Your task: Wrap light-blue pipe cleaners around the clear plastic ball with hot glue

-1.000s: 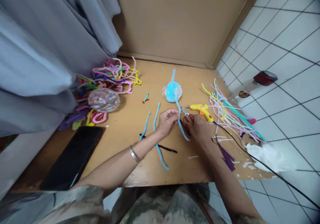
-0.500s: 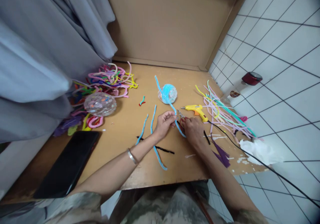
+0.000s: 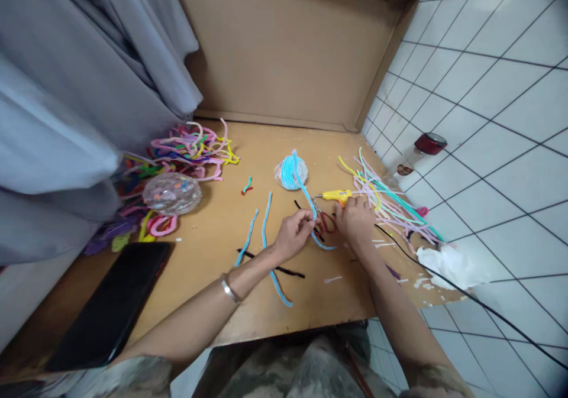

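My left hand (image 3: 294, 232) pinches a blue pipe cleaner (image 3: 306, 193), whose upper end runs over a clear ball-like piece (image 3: 302, 168) wound with blue pipe cleaner. Its lower end curves onto the table to the right. My right hand (image 3: 356, 219) is closed round the handle of a yellow hot glue gun (image 3: 336, 196), with its nozzle pointing left toward the blue strand. Between my hands lie red-handled scissors (image 3: 327, 222). Two loose blue pipe cleaners (image 3: 265, 220) and black strips (image 3: 288, 271) rest left of and below my left hand.
At the left are a heap of coloured pipe cleaners (image 3: 184, 144), a clear speckled ball (image 3: 172, 194) and a black phone (image 3: 110, 306). On the right lie straight pipe cleaners (image 3: 390, 200), a jar with a red lid (image 3: 429, 144), white tissue (image 3: 450, 263) and a black cord (image 3: 426, 263).
My right hand has left the scissors and moved up and right onto the glue gun. The scissors now lie on the table. My left hand keeps its pinch on the blue pipe cleaner.
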A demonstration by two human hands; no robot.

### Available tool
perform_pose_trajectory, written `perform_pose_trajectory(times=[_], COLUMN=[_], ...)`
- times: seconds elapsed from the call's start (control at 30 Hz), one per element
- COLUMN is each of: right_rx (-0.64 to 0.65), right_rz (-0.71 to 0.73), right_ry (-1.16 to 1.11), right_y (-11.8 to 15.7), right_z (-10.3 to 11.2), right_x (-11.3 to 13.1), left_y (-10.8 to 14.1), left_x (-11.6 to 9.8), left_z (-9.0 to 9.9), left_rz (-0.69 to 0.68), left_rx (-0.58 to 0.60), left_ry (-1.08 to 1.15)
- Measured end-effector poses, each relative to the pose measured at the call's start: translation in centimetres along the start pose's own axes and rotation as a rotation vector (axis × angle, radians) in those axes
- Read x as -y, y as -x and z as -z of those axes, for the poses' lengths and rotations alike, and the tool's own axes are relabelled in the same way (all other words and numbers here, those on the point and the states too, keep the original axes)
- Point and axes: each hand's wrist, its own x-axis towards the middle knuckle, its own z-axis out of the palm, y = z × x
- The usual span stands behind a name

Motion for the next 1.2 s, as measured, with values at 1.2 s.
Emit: perform_pose_trajectory(times=[1.2], right_rx=[-0.302], right_rz=[-0.147], right_ry=[-0.157], right_y=[-3.0], right_z=[-2.3], right_x=[-4.7], left_y=[-7.5], left_x=[2.2], left_z=[-5.2], left_rz=[-0.236], left_rx=[0.201], left_ry=[-0.644])
